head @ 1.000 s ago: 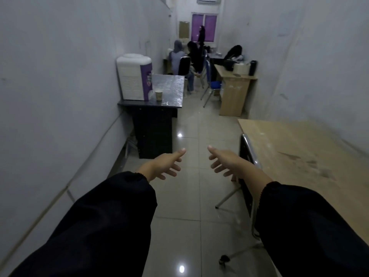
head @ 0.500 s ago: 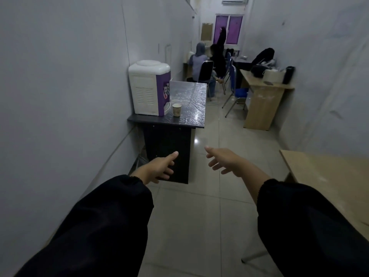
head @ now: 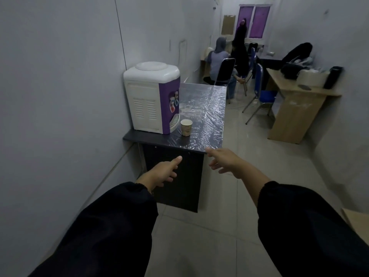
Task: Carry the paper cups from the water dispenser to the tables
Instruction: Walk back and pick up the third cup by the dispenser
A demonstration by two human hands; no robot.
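Cups were the goal: beside the water dispenser (head: 151,96) on the black table (head: 207,108) stood one paper cup (head: 186,127), probably light and crushable, best gripped mid-wall. Left hand (head: 162,173) and right hand (head: 223,160) hung open, empty, short of it.

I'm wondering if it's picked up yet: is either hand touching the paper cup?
Apart. The head view shows the left hand and right hand empty, short of the black table, while the paper cup stands untouched.
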